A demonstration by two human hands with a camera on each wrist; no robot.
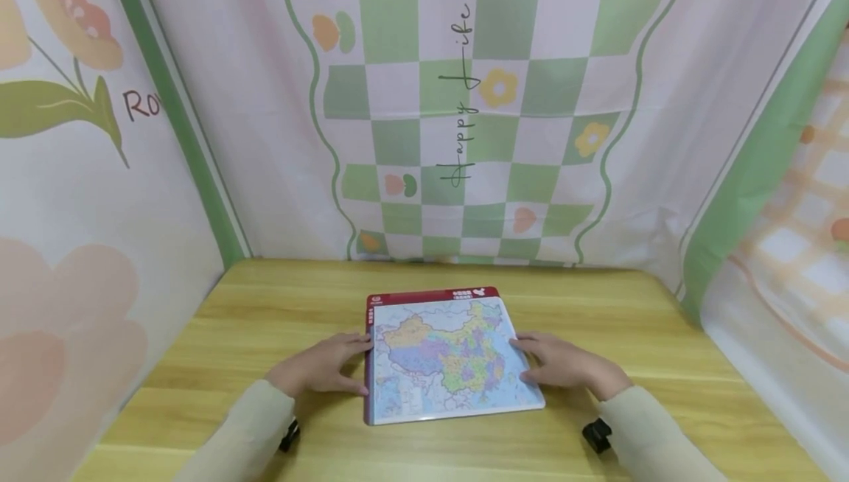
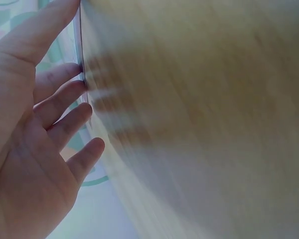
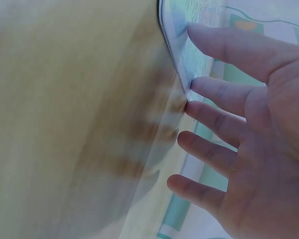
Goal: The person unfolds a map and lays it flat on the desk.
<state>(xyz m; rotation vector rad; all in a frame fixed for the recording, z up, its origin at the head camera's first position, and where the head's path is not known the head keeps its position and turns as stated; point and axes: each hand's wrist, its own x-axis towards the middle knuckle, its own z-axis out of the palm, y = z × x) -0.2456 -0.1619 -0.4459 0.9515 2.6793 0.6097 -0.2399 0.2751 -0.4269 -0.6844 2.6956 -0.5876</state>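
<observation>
A flat, thin map board [image 1: 438, 364] lies on the table, printed with a colourful map of China on pale blue, with a dark red band along its top and left edges. My left hand [image 1: 325, 364] touches its left edge, thumb and fingers spread apart and only slightly bent. On the opposite side, my right hand [image 1: 564, 365] rests its thumb and index fingertips on the board's right margin. From the right wrist view, the other fingers of the right hand [image 3: 259, 129] reach out loosely beside the edge. In the left wrist view, the left hand [image 2: 35, 124] has its fingertips along the board's thin side.
The wooden table [image 1: 292, 298] has a light yellow grain. Behind it hangs a curtain [image 1: 464, 113] with green and white checks and the words "Happy Life". Patterned cloth panels flank both sides. A black wrist device [image 1: 597, 435] shows under the right sleeve.
</observation>
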